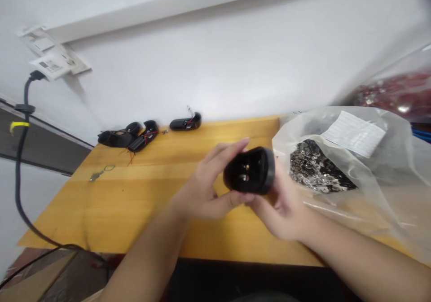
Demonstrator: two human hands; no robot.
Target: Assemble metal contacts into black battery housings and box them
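A black plastic housing (249, 172) with an open hollow side sits between both hands, held above the wooden table (141, 212). Inside the hollow, small shiny metal bits show. My left hand (212, 185) grips its left side, thumb along the lower edge and fingers over the top. Around its right end and underside my right hand (279, 203) is closed; some of its fingers are hidden behind the part. Farther back on the table lies a similar black housing (185, 122) with thin wires.
Several black parts with red wires (143, 137) lie at the back left. Keys (96, 175) with a ring rest nearer. At right is a clear plastic bag (390, 194) of small metal pieces (316, 167) and a white paper (353, 133). A black cable (20, 167) hangs left.
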